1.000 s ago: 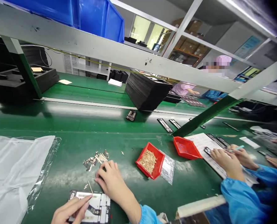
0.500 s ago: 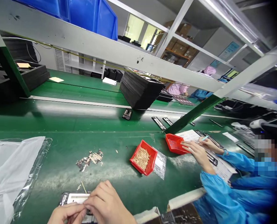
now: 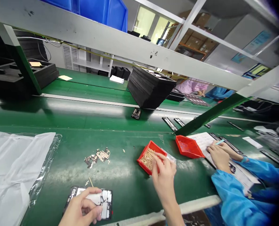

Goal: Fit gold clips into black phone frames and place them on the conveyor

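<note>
My left hand (image 3: 84,205) is over the lower part of a phone frame (image 3: 108,202) with white and black parts, which lies on the green bench. Its fingers are curled, thumb and index finger apart, with nothing visible between them. My right hand (image 3: 164,174) reaches over the near right side of a red bin (image 3: 144,168) filled with small tan strips (image 3: 147,159). Its fingers are bent and a little apart, their tips above the strips; no held piece shows. A few loose strips (image 3: 90,182) lie just behind the phone frame.
A pile of dark and tan strips (image 3: 99,157) lies behind the phone frame. White sheeting in clear plastic (image 3: 19,169) covers the left side. On the right are another red bin (image 3: 190,147) and a co-worker's blue sleeves (image 3: 240,194). A slanted green post (image 3: 210,114) rises nearby.
My right hand has left the phone frame and moved right to the bin of strips. My left hand has parted from it, uncovering more of the frame. The co-worker's hand has left the other bin.
</note>
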`<state>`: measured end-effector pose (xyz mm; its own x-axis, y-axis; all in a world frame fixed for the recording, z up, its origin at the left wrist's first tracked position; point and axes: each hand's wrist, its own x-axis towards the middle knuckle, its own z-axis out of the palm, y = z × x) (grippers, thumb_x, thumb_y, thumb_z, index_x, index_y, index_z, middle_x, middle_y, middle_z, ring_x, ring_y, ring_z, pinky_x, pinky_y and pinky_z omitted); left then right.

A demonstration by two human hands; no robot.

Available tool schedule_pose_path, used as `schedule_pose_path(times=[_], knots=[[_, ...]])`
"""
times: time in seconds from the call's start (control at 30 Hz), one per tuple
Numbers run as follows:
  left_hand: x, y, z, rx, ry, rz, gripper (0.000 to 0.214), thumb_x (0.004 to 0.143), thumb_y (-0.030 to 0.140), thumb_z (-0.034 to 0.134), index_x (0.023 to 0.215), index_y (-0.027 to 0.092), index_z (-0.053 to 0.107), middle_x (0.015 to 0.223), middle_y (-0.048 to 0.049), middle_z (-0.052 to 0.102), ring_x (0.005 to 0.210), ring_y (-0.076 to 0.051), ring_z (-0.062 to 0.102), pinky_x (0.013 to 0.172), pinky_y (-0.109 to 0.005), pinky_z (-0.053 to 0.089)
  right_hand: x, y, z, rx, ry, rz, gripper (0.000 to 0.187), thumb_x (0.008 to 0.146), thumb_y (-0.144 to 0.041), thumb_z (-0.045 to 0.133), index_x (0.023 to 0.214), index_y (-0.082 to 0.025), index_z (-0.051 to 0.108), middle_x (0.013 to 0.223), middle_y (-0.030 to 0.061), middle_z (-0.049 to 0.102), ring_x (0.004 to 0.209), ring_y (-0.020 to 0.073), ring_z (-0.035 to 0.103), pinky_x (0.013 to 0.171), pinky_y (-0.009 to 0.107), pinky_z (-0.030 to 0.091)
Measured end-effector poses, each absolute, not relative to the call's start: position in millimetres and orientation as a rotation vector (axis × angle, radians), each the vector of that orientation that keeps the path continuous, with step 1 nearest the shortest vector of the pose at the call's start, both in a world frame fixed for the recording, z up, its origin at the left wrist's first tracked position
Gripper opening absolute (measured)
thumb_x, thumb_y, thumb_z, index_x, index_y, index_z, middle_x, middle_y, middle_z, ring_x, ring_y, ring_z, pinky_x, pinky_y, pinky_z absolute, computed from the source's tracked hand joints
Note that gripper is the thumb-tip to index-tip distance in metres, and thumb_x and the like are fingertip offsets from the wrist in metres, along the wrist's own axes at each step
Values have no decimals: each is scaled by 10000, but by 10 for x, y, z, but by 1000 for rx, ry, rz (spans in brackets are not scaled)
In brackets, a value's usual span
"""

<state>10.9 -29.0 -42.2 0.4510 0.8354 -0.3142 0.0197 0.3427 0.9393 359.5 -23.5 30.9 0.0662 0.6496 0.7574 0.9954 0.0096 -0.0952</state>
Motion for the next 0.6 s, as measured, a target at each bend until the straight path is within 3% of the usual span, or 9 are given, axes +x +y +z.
schedule_pose_path(times=[0.1,0.2,0.27,0.47,0.53,0.6], knots=[[123,-254,-353,1045,929,646,865,806,616,859,1448,111,574,719,-40,824,670,-178,719,747,-286,561,3176,-369,203,-1435,-2047,-357,171,1022,-145,664,1139,-264,702,1047,42,758,1036,241,580,911,429,447],[140,-230,-270,979,918,686,958,752,578,907,1479,84,525,664,-23,802,611,-172,697,682,-283,552,2695,-490,118,-1240,-2320,-121,322,994,-96,673,1277,-251,666,1138,38,767,1062,226,589,919,411,449],[145,-223,-222,939,902,694,981,721,569,929,1464,67,531,649,-29,794,594,-176,693,645,-284,548,2493,-509,82,-1177,-2352,-85,355,991,-121,696,1323,-236,648,1157,50,767,1062,227,601,919,409,451],[59,-293,-153,922,874,659,935,769,568,908,1492,106,537,636,12,741,628,-193,716,648,-299,553,2341,-423,-4,-1033,-2295,-199,200,1022,-124,666,1171,-257,679,967,-4,784,926,201,624,869,408,410],[-28,-318,-147,1113,917,690,769,905,594,780,1495,157,549,728,-10,762,710,-201,725,739,-342,573,2340,-400,-27,-1121,-2263,-36,153,1035,-152,661,1127,-272,684,934,-14,761,900,191,627,830,394,416],[-135,-306,-146,1525,1025,733,478,1034,532,629,1397,220,640,950,-69,814,945,-242,735,923,-422,555,2335,-375,-53,-1312,-2152,299,84,1057,-197,643,1026,-267,678,888,-16,713,862,177,628,792,371,439]])
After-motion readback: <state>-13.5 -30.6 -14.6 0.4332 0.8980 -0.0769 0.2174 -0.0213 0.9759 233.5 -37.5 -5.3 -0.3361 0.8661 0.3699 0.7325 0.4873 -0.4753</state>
